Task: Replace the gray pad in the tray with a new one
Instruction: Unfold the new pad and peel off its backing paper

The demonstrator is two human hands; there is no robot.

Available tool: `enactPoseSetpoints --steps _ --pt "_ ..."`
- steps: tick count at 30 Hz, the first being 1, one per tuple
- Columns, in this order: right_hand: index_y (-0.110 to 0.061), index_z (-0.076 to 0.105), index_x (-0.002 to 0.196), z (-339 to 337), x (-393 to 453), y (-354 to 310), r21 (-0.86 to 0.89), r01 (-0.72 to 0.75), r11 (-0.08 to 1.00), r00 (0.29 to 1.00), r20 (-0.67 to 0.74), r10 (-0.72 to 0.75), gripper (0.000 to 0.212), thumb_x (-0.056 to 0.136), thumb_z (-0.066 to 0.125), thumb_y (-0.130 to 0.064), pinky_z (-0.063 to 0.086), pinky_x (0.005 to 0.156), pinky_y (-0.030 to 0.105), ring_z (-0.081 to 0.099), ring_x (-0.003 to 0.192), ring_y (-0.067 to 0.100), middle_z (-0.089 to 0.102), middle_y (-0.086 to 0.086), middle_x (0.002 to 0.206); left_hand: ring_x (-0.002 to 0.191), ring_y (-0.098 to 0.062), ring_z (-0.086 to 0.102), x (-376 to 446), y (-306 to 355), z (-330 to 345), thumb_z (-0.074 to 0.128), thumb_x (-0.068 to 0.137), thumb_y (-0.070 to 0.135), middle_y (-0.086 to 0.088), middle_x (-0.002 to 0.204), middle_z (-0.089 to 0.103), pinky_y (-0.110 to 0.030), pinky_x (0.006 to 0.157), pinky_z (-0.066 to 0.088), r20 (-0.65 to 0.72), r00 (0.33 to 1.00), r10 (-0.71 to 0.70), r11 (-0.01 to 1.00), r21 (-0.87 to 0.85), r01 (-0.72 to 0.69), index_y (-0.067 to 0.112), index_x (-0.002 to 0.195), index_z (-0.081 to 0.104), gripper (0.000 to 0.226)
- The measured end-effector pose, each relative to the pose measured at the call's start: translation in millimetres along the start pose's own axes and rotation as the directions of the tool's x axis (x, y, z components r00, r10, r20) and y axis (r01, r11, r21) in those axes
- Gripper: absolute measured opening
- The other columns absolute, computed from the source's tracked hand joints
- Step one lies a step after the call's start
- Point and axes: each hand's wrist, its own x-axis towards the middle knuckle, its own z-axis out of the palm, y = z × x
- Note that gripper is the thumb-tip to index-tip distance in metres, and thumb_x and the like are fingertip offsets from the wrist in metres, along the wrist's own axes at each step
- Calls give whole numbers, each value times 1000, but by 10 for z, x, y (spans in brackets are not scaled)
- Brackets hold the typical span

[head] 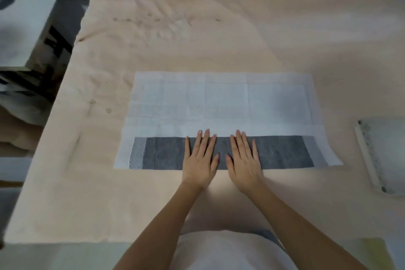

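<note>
Folding looks underway: the pad (221,103) is lying flat on the table (153,39), long axis running left to right, its near edge turned over as a gray band. Left hand (200,158) and right hand (243,158) are pressing that band, fingers straight, grasping nothing. Tray (368,160) is sitting apart at the right; I judge fitting is still remaining.

Peach cloth (153,55) covers table; white box (22,28) left.
</note>
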Motion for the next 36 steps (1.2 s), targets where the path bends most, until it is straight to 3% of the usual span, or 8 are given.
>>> enactPoseSetpoints --steps 6,9,12,17,21,26,30,36 --pt "-3 12 147 -129 324 -302 -132 55 990 998 -23 -58 59 96 6 -33 10 118 49 1 146 30 7 14 157 145 -25 9 27 -42 -84 24 97 37 -7 156 19 -57 116 10 33 996 79 996 -39 -78 10 148 25 57" --pt "-6 -3 148 -14 370 -314 -85 19 996 999 38 -16 56 101 8 -33 -5 119 43 -12 145 25 -9 12 158 143 -27 21 49 -184 -138 27 98 32 -10 152 29 -53 115 20 6 994 111 993 -28 -111 5 144 34 54" --pt "-6 0 148 49 316 -239 -53 45 998 998 45 -43 55 102 16 -31 -6 119 41 -7 146 23 -6 11 157 145 -25 16 16 -407 -153 25 100 35 -8 155 21 -51 118 13 1 1000 29 999 -23 -29 6 147 26 55" --pt "-7 1 147 69 321 -238 -28 45 999 999 13 -45 56 98 11 -33 -4 120 41 -5 146 22 -7 8 156 145 -24 15 -85 -756 -214 17 99 36 -9 155 21 -48 118 15 5 999 -45 998 -38 45 6 147 25 57" --pt "-6 1 148 89 309 -213 -37 52 998 998 19 -52 55 101 17 -30 -6 119 40 -7 146 21 -7 8 157 145 -21 7 -182 -1064 -269 10 98 39 -5 156 12 -38 119 1 -44 988 -151 988 -51 148 7 149 20 61" --pt "-2 2 149 22 303 -313 -77 45 996 998 45 -42 59 97 8 -31 -3 119 44 -7 146 27 -7 14 157 145 -19 3 -331 -1386 -310 8 95 39 -7 157 12 -39 120 4 -82 947 -309 950 -73 304 6 149 17 64" --pt "-3 3 148 16 362 -952 -14 294 956 955 39 -293 61 97 9 -36 1 119 47 -6 146 28 -1 13 158 146 -25 8 -290 -1315 -328 6 93 38 -11 156 15 -41 120 7 -80 939 -334 941 -81 327 2 147 19 66" --pt "-6 -9 147 160 482 -1364 -55 293 955 952 104 -286 61 100 9 -40 -9 118 41 -18 144 22 -14 9 157 145 -27 9 -301 -1340 -335 6 93 38 -14 156 15 -42 120 6 -59 946 -318 946 -82 313 0 146 20 67"
